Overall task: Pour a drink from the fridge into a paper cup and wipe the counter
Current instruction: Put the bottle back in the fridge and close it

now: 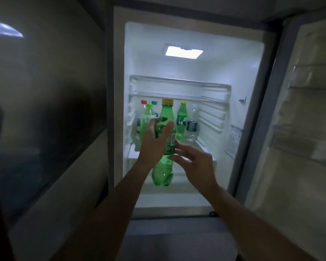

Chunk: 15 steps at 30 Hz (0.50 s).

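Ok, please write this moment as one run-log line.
phase: taking drink | left hand: grips green yellow-capped bottle | right hand: open, fingertips at bottle | fridge: door open

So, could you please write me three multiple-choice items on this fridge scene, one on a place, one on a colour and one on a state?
1. Where is the clear bottle with the dark label?
A. In the door rack
B. At the right end of the row on the fridge shelf
C. On the shelf above

2. What colour is the cap of the green bottle that the left hand grips?
A. Red
B. White
C. Yellow

3. How is that green bottle?
A. Upright and capped
B. Lying flat
C. Upright, cap off

Answers: 1 B, it stands on the shelf just right of the small green bottle; 2 C, the cap above the gripping fingers is yellow; 3 A, it is held upright in front of the shelf with its cap on.
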Available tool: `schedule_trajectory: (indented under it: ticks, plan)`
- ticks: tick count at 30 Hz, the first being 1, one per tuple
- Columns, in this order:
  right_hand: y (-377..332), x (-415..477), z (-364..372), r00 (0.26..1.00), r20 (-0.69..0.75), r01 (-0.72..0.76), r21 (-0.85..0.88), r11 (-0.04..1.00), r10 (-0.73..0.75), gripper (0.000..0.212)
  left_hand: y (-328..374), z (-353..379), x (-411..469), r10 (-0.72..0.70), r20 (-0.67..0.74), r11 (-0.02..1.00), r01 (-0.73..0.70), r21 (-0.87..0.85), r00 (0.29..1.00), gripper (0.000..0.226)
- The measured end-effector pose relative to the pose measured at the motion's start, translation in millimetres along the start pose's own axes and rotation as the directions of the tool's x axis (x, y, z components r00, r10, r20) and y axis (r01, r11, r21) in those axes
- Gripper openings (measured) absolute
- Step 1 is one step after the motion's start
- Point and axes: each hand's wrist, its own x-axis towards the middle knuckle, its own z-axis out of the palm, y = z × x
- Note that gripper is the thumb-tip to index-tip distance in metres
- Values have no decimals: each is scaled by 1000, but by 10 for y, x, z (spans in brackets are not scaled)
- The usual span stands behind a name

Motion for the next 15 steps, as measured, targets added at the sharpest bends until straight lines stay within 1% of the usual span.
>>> schedule_trajectory:
  ticks: [2,4,9,12,15]
  plan:
    - [172,121,30,1000,-3,7,-23,1000,-7,48,-153,61,164,11,3,1000,-11,-21,1000,29]
    - [332,272,34,1000,1,24,-59,998,-24,51,-311,132,324,18,4,999,-18,-38,1000,29]
    - [837,721,16,998,40,63,-177,982,-57,52,-734,376,749,36,-31,999,-37,-26,999,39]
    - [1214,973,-9,994,62,100,-222,970,-88,50,-1028,536,985,42,-38,999,-42,14,998,51]
    - [1551,1193,-7,996,57,81,-231,970,-70,51,-1297,653,1230,44,-32,998,-42,57,999,50]
